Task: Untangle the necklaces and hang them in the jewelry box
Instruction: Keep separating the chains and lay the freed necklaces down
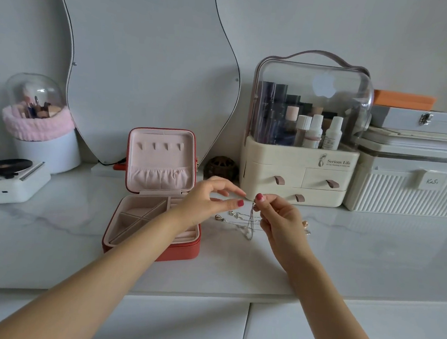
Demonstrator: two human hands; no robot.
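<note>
White marble counter (50,224) carries the open jewelry box (154,206). Right of the box, the right hand (280,217) pinches the tangled necklaces (248,223) aloft; left hand (209,197) fingers (237,203) hover open. Step: untangling. Next: separate one chain.

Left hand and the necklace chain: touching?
Apart. The head view shows the left hand with thumb and forefinger spread, bare counter visible between its fingertips and the chain, which hangs from the right hand's pinch.
</note>
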